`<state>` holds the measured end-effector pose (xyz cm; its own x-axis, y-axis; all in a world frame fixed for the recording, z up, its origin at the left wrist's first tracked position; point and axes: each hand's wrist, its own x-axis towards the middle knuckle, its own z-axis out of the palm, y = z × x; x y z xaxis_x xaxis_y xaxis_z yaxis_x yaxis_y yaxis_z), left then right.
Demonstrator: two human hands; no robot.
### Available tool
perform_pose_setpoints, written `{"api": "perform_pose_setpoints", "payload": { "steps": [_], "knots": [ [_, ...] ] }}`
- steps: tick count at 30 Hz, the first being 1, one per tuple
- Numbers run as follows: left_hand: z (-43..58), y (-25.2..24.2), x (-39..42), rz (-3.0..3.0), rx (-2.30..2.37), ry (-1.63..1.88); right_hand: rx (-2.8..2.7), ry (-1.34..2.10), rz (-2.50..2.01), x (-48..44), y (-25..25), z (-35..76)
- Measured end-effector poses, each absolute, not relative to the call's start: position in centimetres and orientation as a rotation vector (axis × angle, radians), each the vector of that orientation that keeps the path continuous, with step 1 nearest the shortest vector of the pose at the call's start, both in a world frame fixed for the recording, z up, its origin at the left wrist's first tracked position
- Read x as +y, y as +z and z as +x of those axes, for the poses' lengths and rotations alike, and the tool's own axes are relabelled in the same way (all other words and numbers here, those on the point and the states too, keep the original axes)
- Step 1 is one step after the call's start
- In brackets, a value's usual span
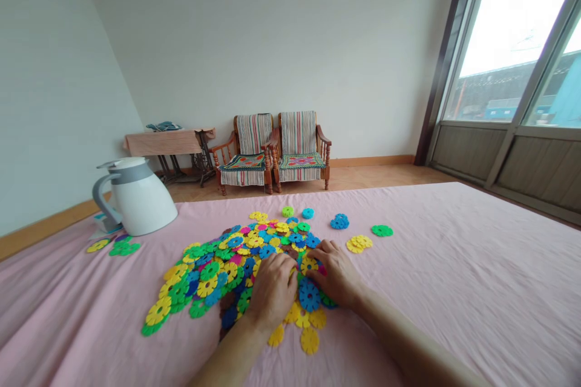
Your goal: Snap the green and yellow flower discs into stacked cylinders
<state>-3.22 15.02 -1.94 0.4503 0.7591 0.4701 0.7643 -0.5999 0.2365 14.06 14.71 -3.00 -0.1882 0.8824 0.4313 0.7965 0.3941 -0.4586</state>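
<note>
A heap of flower-shaped plastic discs [209,270] in green, yellow, blue, pink and brown lies on the pink cloth. My left hand [273,284] rests over its near right part, fingers curled down together; whatever is under them is hidden. Just right of it, my right hand [334,272] touches the heap's edge with thumb and fingers apart. Between the two hands shows a yellow disc [309,264], near the right fingertips. A large blue disc [310,294] lies below the right thumb. Several yellow discs [310,340] are nearest to me.
A white and grey jug [143,196] stands at the left, with green discs [123,247] beside it. Small groups of blue discs [339,221], yellow discs [359,243] and green discs [382,230] lie right of the heap. Beyond the pink-covered surface [454,266] are two wooden armchairs [297,139].
</note>
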Motion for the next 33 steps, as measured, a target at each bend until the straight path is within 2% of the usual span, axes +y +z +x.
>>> {"api": "perform_pose_setpoints", "payload": {
  "steps": [9,20,24,29,33],
  "knots": [
    [-3.3,-2.0,15.0,-2.684,-1.399,-0.816,-1.725,0.274,-1.503,15.8,-3.7,14.6],
    [-3.5,-2.0,15.1,-2.649,-1.434,-0.767,-1.282,0.031,-1.951,16.2,-2.5,22.9],
    [-3.8,-1.8,15.1,-2.584,-1.489,-0.736,-1.506,0.126,-1.808,15.5,-1.5,20.5],
    [-4.0,-1.5,15.1,-2.517,-1.547,-0.694,-2.135,0.484,-1.267,12.7,0.0,16.1],
    [-3.9,-1.3,15.1,-2.519,-1.557,-0.655,-2.384,0.485,-1.214,11.2,0.5,14.5]
  ]
}}
